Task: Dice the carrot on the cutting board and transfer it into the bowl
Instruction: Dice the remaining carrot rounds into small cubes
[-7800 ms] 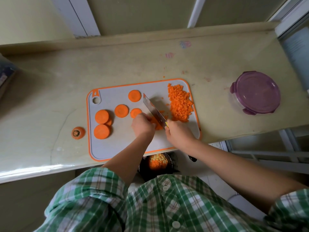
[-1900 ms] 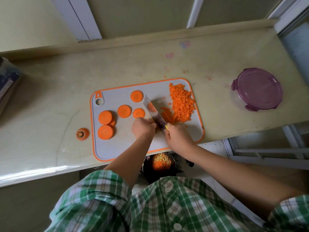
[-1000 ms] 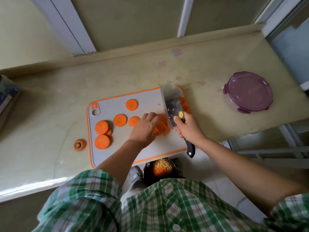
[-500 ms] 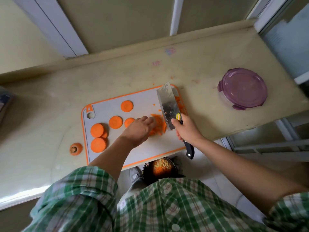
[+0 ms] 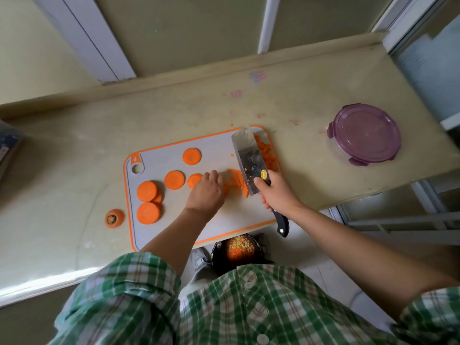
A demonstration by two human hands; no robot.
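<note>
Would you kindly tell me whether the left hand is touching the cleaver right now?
Apart. The head view shows carrot strips lying in the gap between the left hand and the cleaver, which the right hand grips.

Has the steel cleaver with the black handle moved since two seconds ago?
Yes. The steel cleaver, gripped by the right hand, went right and away, over the diced carrot pile at the orange-rimmed grey cutting board's far right corner.

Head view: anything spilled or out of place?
Minor. A carrot end lies off the board, on the counter to its left, and a few carrot bits are scattered on the counter beyond the board's far edge.
</note>
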